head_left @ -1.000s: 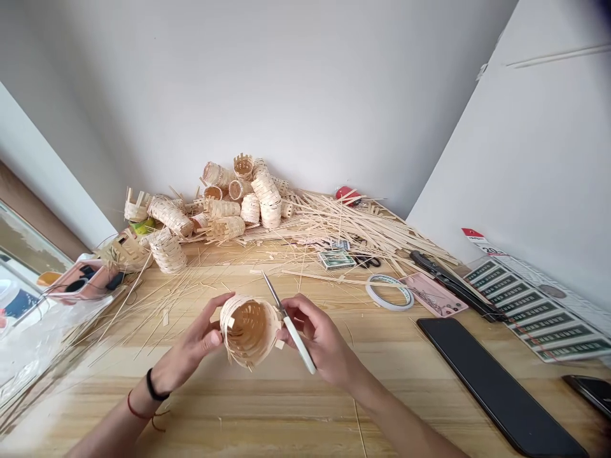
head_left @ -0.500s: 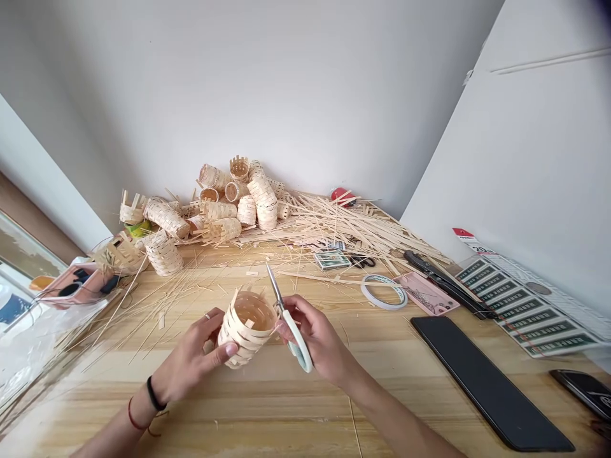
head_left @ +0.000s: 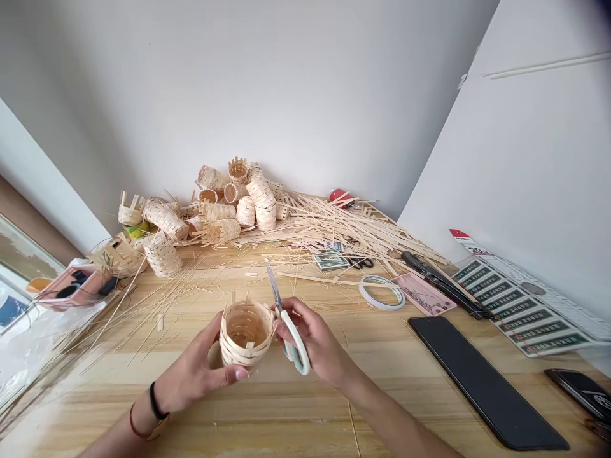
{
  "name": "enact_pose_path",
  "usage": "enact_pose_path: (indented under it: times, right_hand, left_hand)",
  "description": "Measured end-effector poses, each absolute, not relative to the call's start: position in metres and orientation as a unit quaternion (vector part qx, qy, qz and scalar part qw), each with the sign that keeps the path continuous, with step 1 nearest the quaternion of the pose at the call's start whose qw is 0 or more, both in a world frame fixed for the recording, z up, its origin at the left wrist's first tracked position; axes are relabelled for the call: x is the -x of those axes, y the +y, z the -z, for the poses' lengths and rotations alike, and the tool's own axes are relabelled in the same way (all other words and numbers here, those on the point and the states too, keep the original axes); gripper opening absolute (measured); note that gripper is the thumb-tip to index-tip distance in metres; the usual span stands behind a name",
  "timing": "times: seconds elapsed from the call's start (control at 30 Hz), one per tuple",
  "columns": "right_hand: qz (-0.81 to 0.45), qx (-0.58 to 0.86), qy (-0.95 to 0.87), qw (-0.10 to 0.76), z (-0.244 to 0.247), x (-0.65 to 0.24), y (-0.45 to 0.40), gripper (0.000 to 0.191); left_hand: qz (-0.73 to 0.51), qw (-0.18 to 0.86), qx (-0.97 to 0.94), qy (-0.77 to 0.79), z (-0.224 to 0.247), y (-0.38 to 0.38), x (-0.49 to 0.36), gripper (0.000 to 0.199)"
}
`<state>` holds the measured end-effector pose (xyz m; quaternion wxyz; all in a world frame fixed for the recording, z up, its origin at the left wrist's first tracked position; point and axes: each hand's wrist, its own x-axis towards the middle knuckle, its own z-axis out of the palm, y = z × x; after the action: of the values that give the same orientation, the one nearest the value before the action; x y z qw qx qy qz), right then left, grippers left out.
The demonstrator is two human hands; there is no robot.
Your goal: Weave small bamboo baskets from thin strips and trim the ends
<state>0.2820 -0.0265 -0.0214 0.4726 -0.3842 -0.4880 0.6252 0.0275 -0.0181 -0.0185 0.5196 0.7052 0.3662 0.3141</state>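
Note:
My left hand (head_left: 193, 375) grips a small woven bamboo basket (head_left: 245, 334) from the side, thumb across its lower front. The basket's open end faces up, and short strip ends stick out around its rim. My right hand (head_left: 315, 340) holds a pair of scissors (head_left: 292, 340) with pale green and white handles. Their steel blades (head_left: 273, 289) point up and away, just beside the basket's right rim. The blades look closed, and the fingers of my right hand touch the basket's side.
Several finished woven baskets (head_left: 229, 207) are heaped at the back of the wooden table (head_left: 143, 394), beside a mass of loose bamboo strips (head_left: 353, 232). A roll of tape (head_left: 382, 292), a black tablet (head_left: 482, 381) and a phone (head_left: 580, 392) lie to the right.
The basket has turned from tilted toward me to nearly upright, open end up. The scissors have swung more upright and moved closer to its right rim.

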Motion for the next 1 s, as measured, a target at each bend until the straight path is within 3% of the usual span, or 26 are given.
enact_pose_path:
  times: [0.23,0.5,0.63,1.0]
  right_hand:
    - [-0.624,0.381,-0.49,0.474,0.025,-0.282,-0.025,0.047]
    - [-0.607,0.382,-0.512,0.473,0.022,-0.284,-0.025,0.046]
    - [-0.591,0.366,-0.537,0.477,0.024,-0.284,-0.025,0.04]
    - [-0.515,0.401,-0.637,0.41,0.021,-0.285,-0.029,0.031]
  left_hand:
    - [-0.318,0.549,-0.672,0.382,0.016,-0.018,-0.025,0.076]
    - [-0.399,0.736,-0.442,0.323,0.025,-0.013,-0.02,0.049]
    - [-0.422,0.75,-0.41,0.301,0.03,-0.011,-0.017,0.044]
    - [-0.5,0.72,-0.388,0.286,0.026,-0.008,-0.015,0.056]
